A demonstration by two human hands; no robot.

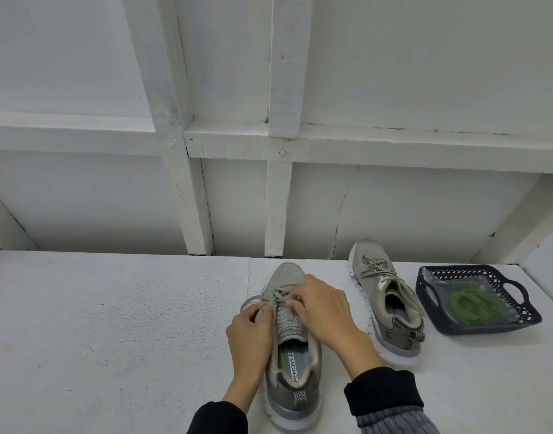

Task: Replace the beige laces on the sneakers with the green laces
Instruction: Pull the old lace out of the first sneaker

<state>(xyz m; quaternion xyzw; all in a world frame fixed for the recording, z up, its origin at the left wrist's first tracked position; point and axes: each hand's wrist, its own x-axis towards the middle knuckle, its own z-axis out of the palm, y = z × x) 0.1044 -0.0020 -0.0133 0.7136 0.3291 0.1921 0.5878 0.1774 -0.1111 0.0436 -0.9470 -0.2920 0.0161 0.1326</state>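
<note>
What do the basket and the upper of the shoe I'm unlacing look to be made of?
The basket looks like moulded dark navy plastic with a slight sheen: rigid lattice walls and cut-out handles. The near sneaker has a matte grey-beige knit or mesh fabric upper, going by the fine woven texture at the toe; its sole looks like whitish foam or rubber.

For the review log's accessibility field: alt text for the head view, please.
Both hands, left and right, pinch the beige lace on the near sneaker. The second sneaker, laced beige, lies to its right beside a dark basket holding bagged green laces.
</note>
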